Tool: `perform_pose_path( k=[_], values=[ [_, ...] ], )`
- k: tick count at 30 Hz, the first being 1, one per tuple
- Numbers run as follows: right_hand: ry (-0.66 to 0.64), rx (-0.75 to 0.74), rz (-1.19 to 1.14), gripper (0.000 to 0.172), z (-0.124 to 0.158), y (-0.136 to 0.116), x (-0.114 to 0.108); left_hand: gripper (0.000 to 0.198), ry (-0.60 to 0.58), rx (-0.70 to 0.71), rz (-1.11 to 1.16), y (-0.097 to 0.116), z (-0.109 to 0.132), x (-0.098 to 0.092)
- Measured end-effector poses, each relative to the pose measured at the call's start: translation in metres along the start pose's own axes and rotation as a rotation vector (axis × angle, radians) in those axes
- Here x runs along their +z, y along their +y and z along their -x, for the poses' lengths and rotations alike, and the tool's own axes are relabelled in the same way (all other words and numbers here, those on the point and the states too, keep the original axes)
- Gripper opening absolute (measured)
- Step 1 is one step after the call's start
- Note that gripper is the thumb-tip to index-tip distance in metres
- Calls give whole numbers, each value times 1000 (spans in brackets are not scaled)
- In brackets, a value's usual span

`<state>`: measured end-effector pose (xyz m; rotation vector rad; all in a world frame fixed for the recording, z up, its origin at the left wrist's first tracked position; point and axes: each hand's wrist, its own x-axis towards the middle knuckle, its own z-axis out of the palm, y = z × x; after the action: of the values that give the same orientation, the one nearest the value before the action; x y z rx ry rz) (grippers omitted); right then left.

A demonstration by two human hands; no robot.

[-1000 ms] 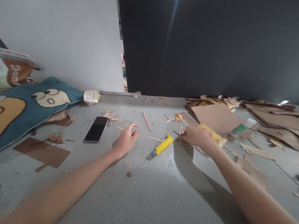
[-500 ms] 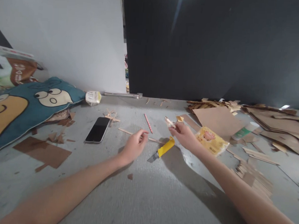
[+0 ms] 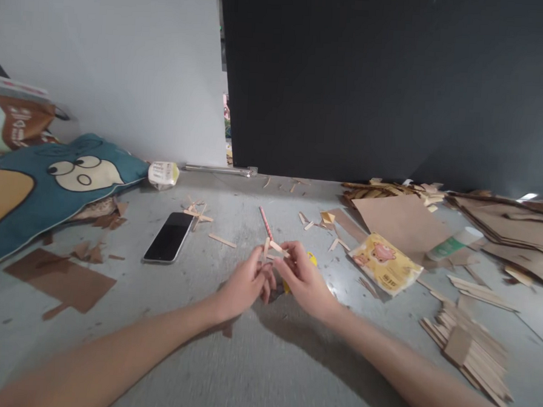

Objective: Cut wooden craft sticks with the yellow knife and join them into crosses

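Close together over the grey surface, my left hand [image 3: 244,284] and my right hand [image 3: 307,279] meet at the middle. A short, pale wooden stick piece [image 3: 266,247] stands up from the fingertips of my left hand. Between the fingers of my right hand is another small wooden stick piece [image 3: 277,247], angled toward the first. Whether the two pieces touch I cannot tell. Partly hidden beneath my right hand lies a yellow utility knife [image 3: 312,258]. Just beyond the fingers lies a pink patterned stick [image 3: 265,220].
A phone [image 3: 169,237] and a thin wooden strip [image 3: 223,241] lie to the left, near a blue cartoon cushion [image 3: 67,184]. On the right are a yellow packet [image 3: 385,263], a glue stick [image 3: 454,244], cardboard sheets [image 3: 395,219] and piled wooden strips [image 3: 473,348].
My right hand has moved left and nearer, bringing a wooden stick piece to my left hand. My left hand now holds a piece too. The knife has become mostly covered.
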<state>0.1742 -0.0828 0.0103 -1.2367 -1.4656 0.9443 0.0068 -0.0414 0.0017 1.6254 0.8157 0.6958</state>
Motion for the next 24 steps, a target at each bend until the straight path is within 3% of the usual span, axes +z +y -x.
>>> perform_pose_path(
  k=[2,7,16,24],
  values=[
    [95,-55,178,30,1,3,-5,38,13,-49,72,2,-2,-3],
    [134,-146,369,39,4,6,-7,44,1,-45,101,6,-4,-7],
    [179,-138,345,41,9,0,-2,46,-5,-16,27,1,-2,-6],
    [119,-107,275,41,13,-7,1,45,12,-3,-15,0,-3,-8]
  ],
)
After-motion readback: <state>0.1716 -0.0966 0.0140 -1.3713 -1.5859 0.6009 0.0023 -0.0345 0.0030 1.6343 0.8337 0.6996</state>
